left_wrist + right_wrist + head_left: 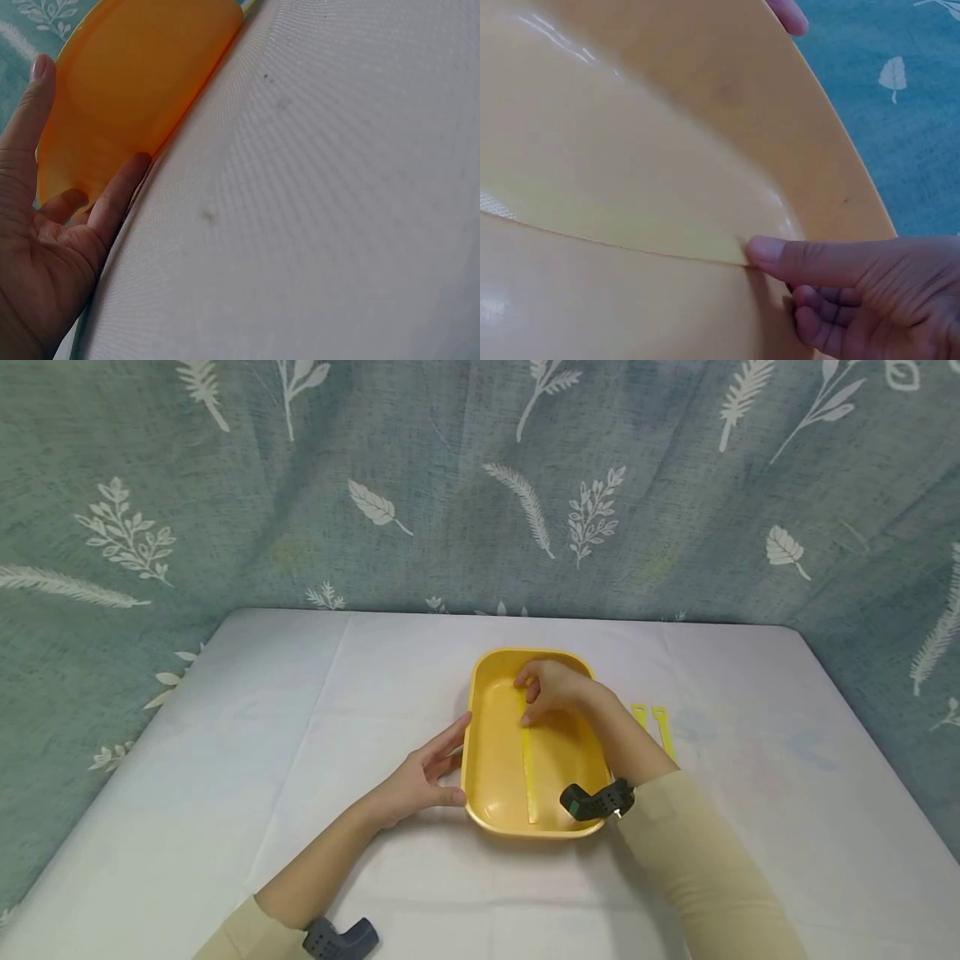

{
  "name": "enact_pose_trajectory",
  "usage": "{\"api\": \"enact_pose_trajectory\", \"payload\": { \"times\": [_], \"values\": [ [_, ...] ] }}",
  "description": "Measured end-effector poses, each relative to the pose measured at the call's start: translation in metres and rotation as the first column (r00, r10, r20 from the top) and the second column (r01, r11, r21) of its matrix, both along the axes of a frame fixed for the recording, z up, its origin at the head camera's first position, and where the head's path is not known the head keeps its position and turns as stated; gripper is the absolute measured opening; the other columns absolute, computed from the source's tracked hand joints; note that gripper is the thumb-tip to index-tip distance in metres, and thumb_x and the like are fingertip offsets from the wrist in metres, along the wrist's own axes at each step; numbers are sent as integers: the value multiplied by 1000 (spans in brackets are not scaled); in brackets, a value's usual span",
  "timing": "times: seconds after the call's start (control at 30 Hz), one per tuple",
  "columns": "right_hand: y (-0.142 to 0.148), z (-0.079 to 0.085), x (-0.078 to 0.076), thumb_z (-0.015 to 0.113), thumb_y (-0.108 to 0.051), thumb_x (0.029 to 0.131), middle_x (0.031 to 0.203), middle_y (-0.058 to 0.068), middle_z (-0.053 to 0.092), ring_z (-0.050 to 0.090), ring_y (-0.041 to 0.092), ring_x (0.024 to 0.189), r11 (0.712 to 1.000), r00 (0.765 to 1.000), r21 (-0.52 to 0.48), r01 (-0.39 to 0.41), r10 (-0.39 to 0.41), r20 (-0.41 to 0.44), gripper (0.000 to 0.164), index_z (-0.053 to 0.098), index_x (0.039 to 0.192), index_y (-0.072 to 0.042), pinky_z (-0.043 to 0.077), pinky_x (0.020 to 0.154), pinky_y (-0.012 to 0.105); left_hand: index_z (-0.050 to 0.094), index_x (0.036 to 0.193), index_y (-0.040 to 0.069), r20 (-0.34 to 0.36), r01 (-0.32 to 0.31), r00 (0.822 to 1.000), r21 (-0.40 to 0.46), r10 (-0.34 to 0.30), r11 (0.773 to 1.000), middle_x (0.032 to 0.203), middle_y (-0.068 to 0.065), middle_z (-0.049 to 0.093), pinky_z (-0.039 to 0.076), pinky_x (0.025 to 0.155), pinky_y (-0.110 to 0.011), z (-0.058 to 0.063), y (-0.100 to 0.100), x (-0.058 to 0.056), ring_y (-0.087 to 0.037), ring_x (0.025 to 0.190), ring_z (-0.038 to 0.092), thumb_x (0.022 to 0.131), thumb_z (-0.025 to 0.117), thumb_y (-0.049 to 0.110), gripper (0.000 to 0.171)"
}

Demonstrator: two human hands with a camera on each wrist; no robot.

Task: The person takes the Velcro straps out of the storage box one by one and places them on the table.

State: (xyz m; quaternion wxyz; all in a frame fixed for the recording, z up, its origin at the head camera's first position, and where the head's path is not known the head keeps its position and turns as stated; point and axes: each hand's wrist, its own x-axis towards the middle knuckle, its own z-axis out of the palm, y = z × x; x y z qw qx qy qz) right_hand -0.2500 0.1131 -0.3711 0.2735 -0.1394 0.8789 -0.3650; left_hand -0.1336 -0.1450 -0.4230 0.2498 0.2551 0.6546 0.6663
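A yellow rectangular tray (491, 777) with rounded corners and raised walls sits on the white-covered table. Inside it runs a long, thin yellow plastic strip (529, 785), lengthwise along the floor. My right hand (558, 689) reaches in over the tray's right wall and pinches the strip near its far end. In the right wrist view the thumb presses on the strip (630, 234), whose other end has a small textured patch. Against the tray's left outer side rests my left hand (416, 781), fingers extended and spread, with fingertips on the wall (142, 90).
Two more yellow strips (662, 727) with wider, notched heads lie on the table just right of the tray, partly behind the right forearm. A green leaf-patterned cloth (450, 485) hangs behind the table (360, 693). Each wrist wears a dark camera (596, 800).
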Motion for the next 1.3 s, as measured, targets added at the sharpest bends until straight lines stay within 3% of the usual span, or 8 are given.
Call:
{"api": "enact_pose_trajectory", "payload": {
  "times": [0.13, 0.3, 0.53, 0.7, 1.13, 1.3],
  "values": [
    [-4, -5, 3, 84, -8, 69, 87, 7, 56, 49, 20, 82, 1000, 997, 23, -18, 19, -79, 60, 55, 121, -1, 42, 72, 24, 10, 154, 21, 3, -1, 1000, 1, 1, 1000, 159, -9, 11, 33, 108, -26, 0, 0, 1, -34, 142, 20, 75, 79, 28, 105],
    [-10, -10, 4, 86, -13, 68, 83, 4, 53, 48, 17, 77, 999, 992, 1, -37, 37, -117, 59, 57, 120, -4, 41, 66, 23, 11, 153, 22, 4, -1, 1000, 3, 1, 1000, 159, -9, 11, 33, 108, -26, -1, 0, 2, -35, 142, 20, 75, 79, 29, 104],
    [-16, -11, 4, 85, -23, 70, 85, 3, 54, 49, 16, 80, 995, 979, 45, -88, 95, -181, 61, 58, 123, -9, 40, 69, 24, 12, 153, 26, 6, -2, 1000, 0, 2, 1000, 159, -7, 12, 34, 107, -24, 0, -1, 1, -33, 142, 20, 74, 79, 32, 104],
    [-18, -14, 4, 85, -22, 70, 85, 3, 53, 48, 16, 79, 993, 972, 28, -114, 117, -202, 61, 57, 122, -7, 40, 68, 23, 13, 153, 26, 1, -3, 1000, -7, 3, 1000, 159, -9, 13, 33, 108, -26, 0, -2, 2, -34, 142, 21, 74, 78, 34, 103],
    [-15, -13, 3, 81, -17, 75, 79, 2, 59, 51, 12, 72, 990, 963, 19, -137, 138, -230, 39, 64, 108, -6, 43, 64, 19, 13, 153, 24, -1, -8, 1000, -2, 8, 1000, 159, -9, 13, 33, 108, -26, 1, 1, 1, -35, 142, 20, 73, 79, 34, 104],
    [-15, -11, 1, 77, -13, 79, 75, 2, 62, 52, 11, 64, 990, 978, -79, -120, 104, -183, 36, 64, 111, -4, 43, 59, 19, 13, 153, 24, -7, -9, 1000, -3, 9, 1000, 158, -10, 13, 34, 107, -24, 1, 1, 1, -35, 142, 21, 73, 79, 35, 105]
  ]
}}
